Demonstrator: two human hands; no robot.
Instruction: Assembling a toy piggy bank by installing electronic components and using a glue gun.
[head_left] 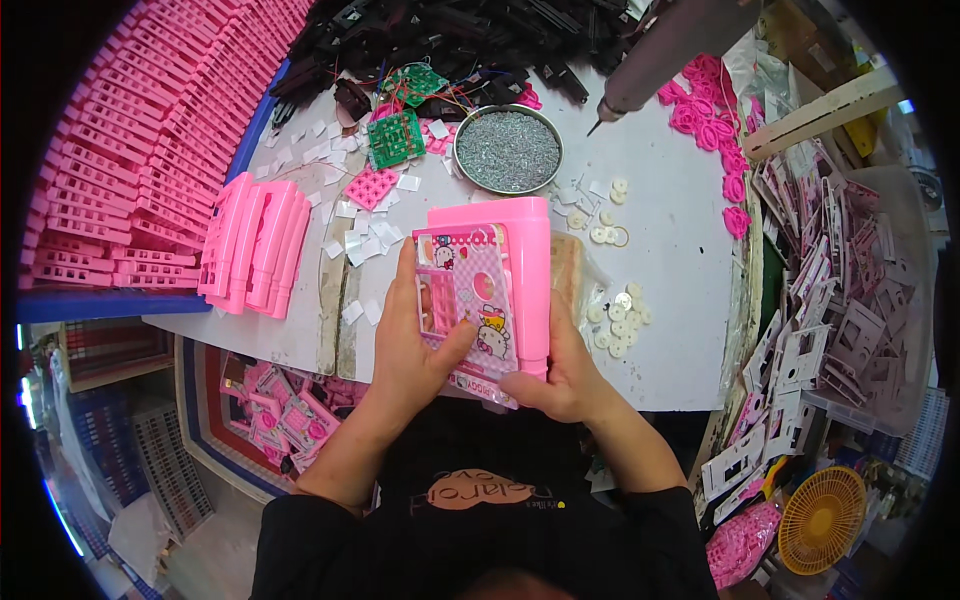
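Between my two hands, above the near part of the worktable, is a pink plastic casing (535,270) with a rounded edge. A cartoon-printed panel (492,300) with a window cut-out lies against its left face. My left hand (412,335) is closed around the left side, its thumb pressed on the printed panel. My right hand (562,372) grips the lower right corner, with the thumb at the bottom edge. The fingers behind the casing are partly hidden. Whether the panel is fixed to the casing I cannot tell.
A round tin of small screws (509,150) stands beyond the casing. A power screwdriver (660,70) hangs above at the right. Green circuit boards (395,138), white wheels (622,325) and white squares (370,240) lie about. Pink casings (255,245) stand at the left.
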